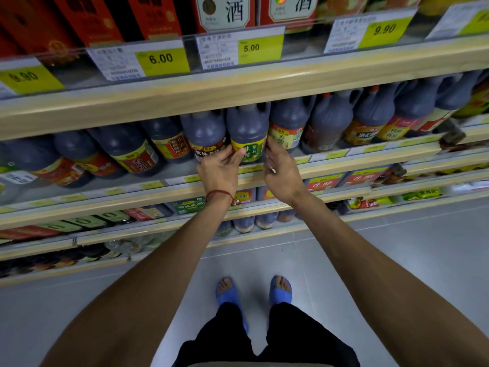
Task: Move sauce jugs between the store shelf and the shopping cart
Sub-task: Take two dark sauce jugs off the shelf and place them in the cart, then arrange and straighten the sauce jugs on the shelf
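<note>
1. Both bare arms reach straight out to the pale wood-edged store shelf (238, 86), and both hands meet on one jug in the middle row.
2. That's the dark translucent plastic sauce jug with the green-and-yellow label (247, 133). It stands on the shelf in a tight row, touching the jugs on either side, rounded shoulders, smooth glossy body, top hidden behind the shelf lip above.
3. Left hand (219, 168): thumb pressed across the lower left of the green label, the other fingers curled around the left side, partly tucked between it and the neighbouring dark jug with the brown-and-red label (205, 139). A thin red string bracelet (219, 194) sits on that wrist.
4. Right hand (281, 172): fingers go in along the jug's right edge, squeezed into the gap next to the dark jug with the yellow-and-red label (287, 128). The fingertips are hidden, so I can't tell how firmly it grips, but the hand is cupped against the jug.
5. So the jug is sandwiched between two half-closed hands, base down on the shelf as far as I can see.
6. The shelf lip above carries clear plastic strips with shiny yellow price tags (260, 47), and red cardboard boxes (87, 19) stand above that.
7. Lower down: smooth grey tiled floor (397, 247), blue rubbery slide sandals (280, 290), black shorts.
</note>
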Tool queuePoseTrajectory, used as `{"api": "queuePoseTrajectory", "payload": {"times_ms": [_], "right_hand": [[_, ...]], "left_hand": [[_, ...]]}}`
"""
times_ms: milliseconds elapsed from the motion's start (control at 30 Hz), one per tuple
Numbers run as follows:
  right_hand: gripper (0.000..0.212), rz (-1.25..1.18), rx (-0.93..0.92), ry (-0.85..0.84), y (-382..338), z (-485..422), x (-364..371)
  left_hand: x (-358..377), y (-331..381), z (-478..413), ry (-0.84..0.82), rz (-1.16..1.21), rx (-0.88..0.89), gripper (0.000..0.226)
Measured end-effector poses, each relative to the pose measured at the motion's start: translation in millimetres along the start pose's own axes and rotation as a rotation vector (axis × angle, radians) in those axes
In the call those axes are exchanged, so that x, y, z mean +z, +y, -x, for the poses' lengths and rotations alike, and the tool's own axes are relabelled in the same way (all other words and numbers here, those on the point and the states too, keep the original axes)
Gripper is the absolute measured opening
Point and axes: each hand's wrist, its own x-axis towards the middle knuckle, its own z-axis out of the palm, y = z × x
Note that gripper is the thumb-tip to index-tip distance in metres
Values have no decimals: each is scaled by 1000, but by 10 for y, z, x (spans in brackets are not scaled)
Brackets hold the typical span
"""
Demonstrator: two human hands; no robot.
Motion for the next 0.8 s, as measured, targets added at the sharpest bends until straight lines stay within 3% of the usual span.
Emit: {"api": "queuePoseTrajectory", "payload": {"times_ms": [200,333,567,700,800], "right_hand": [[86,-48,-4,-74,9,28,-72],[84,-135,44,-142,25,75,-172],[83,-175,33,-178,104,11,-218],[61,-160,7,57,84,146,-307],[53,-135,3,268,156,203,-426]], "left_hand": [[41,15,119,-4,-87,41,16],[121,55,180,86,-90,9,5],[154,128,239,107,-152,15,10],[217,164,388,209,-84,-78,23],[288,214,559,140,-142,29,23]]}}
